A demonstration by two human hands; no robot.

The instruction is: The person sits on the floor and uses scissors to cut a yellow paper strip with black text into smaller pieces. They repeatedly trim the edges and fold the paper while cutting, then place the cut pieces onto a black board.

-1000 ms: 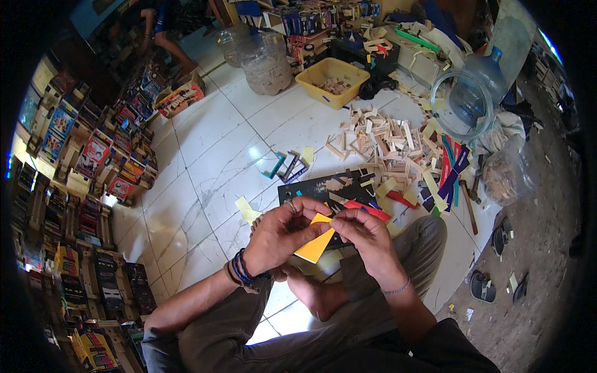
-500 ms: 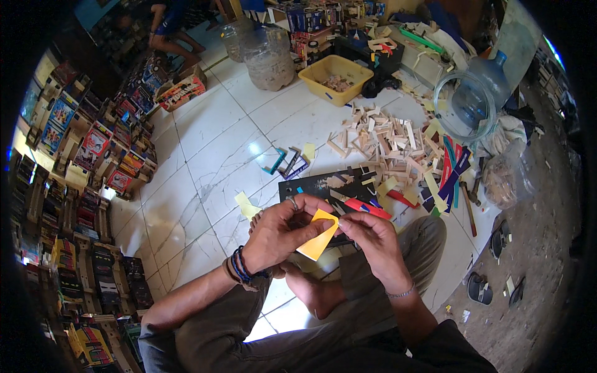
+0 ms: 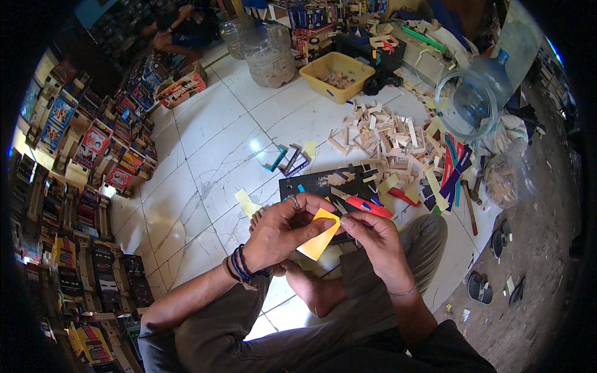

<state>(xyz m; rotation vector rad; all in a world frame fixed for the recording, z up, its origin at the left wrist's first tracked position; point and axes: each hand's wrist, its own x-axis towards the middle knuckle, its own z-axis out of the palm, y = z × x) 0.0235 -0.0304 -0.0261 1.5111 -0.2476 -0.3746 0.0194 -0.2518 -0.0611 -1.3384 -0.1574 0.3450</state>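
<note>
A small rectangular yellow sheet [image 3: 318,242], perhaps a sticker, is held over my crossed legs. My left hand [image 3: 273,231] grips it, the thumb lying across its face and the fingers behind. At its upper right corner, my right hand [image 3: 377,241] has thumb and forefinger pinched together. The corner looks slightly curled there. Beyond my hands a black board [image 3: 295,186] lies on the floor with sawdust and scraps on it. Resting near its right side is a red tool or strip [image 3: 369,206] with blue on it.
A heap of small wooden pieces [image 3: 388,138] spreads ahead to the right, beside coloured strips [image 3: 458,169] and a hammer [image 3: 469,208]. Farther back stand a yellow basin [image 3: 336,92] and a cut plastic jug [image 3: 270,59]. Stacked toy trucks [image 3: 93,146] line the left. Another person [image 3: 177,40] crouches far back.
My hands and the yellow sheet stay nearly in place. At the far back left, the other person has shifted posture, bending lower.
</note>
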